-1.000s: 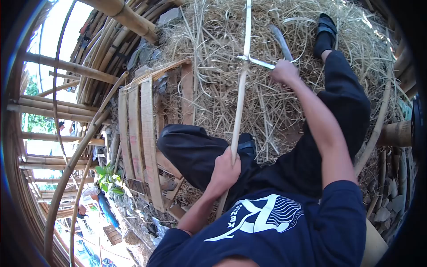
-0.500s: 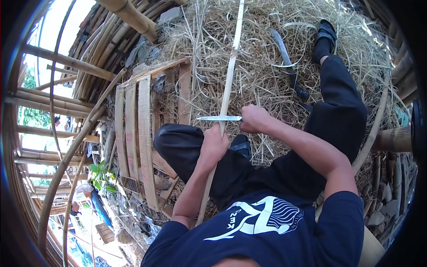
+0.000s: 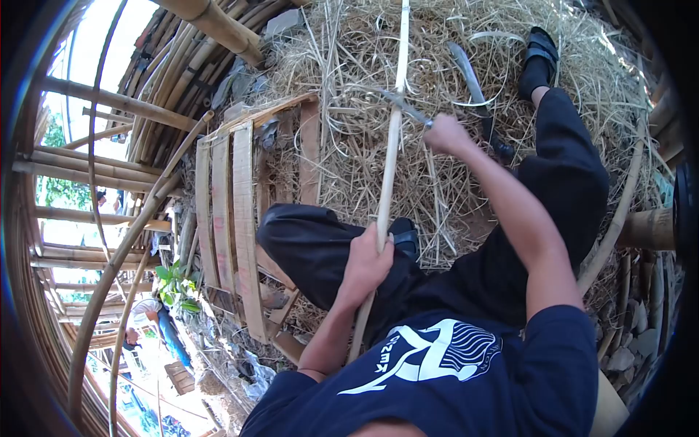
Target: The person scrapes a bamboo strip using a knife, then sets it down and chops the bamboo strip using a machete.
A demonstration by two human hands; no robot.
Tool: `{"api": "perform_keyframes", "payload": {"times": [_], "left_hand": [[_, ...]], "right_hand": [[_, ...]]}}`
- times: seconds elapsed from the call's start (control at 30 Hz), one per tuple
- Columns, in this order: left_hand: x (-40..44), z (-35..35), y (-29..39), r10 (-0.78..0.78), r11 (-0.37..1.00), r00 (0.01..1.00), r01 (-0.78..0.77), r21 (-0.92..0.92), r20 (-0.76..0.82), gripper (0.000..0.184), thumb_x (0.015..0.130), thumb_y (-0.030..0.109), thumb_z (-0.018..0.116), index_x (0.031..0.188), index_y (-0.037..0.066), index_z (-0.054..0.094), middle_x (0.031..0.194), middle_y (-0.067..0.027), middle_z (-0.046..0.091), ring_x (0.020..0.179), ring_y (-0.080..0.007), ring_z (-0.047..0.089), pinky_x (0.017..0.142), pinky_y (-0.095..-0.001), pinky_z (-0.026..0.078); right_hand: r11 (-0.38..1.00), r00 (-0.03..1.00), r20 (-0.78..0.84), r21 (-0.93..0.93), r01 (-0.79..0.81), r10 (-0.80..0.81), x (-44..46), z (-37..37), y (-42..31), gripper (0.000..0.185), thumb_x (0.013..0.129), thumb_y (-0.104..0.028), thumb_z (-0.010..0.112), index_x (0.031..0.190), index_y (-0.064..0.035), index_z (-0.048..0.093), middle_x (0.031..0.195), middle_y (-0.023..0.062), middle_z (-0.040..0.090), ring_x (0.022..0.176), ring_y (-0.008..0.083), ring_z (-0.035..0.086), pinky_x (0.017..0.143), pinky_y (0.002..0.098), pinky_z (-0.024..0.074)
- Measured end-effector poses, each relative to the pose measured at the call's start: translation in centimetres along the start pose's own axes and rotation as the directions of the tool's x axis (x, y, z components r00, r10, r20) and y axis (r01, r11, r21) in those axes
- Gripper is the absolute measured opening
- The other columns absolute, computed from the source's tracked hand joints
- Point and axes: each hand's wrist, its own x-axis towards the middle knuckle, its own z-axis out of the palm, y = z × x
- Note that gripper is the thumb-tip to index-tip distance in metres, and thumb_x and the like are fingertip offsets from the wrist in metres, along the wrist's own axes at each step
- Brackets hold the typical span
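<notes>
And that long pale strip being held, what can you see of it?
The pale strip is long, narrow and slightly bowed, whiter toward the top, probably split bamboo. It runs from the picture's top edge down through the left-hand grip, closed around it, to the dark T-shirt. The knife in the right-hand grip crosses it; actual contact is unclear.

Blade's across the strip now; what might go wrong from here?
The knife in the right grip crosses the strip beyond the bare left grip; if it slips back, it might cut that grip. A second knife lies loose on the straw near the right foot, which could perhaps catch it if it shifts.
</notes>
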Motion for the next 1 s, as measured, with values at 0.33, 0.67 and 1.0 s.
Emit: {"api": "perform_keyframes", "payload": {"times": [0.33,0.67,1.0], "left_hand": [[4.1,-0.6,-1.5,0.060,0.996,0.998,-0.059,0.067,-0.002,0.024,0.088,0.020,0.063,0.087,-0.001,0.052,0.057,-0.0086,0.053,0.047,-0.0166,0.053,0.045,-0.0313,0.041],[-1.8,-3.4,-2.2,-0.140,0.692,0.862,0.437,-0.575,0.487,0.028,0.098,0.028,0.050,0.105,0.001,0.046,0.069,-0.0073,0.057,0.045,-0.0143,0.057,0.043,-0.0242,0.047],[-4.5,-2.8,-1.3,-0.189,0.587,0.871,0.470,-0.659,0.452,0.026,0.100,0.028,0.047,0.086,0.006,0.047,0.051,0.0039,0.034,0.031,-0.0032,0.028,0.030,-0.0187,0.023]], "right_hand": [[0.453,0.719,0.468,0.860,-0.235,-0.514,-4.7,3.5,-2.7,0.028,0.082,-0.026,0.064,0.075,0.0003,0.060,0.053,0.0017,0.048,0.039,0.0115,0.040,0.036,0.0287,0.0303],[0.489,0.834,0.312,0.870,-0.059,-0.455,-5.4,4.0,-3.7,0.034,0.089,-0.028,0.066,0.067,-0.0051,0.054,0.045,-0.0027,0.038,0.034,0.0091,0.035,0.036,0.0279,0.0251],[0.637,0.905,0.214,0.767,0.078,-0.369,-7.2,2.6,-4.3,0.041,0.087,-0.040,0.065,0.066,-0.0050,0.059,0.049,-0.0044,0.039,0.044,0.0069,0.035,0.044,0.0284,0.0279]]}}
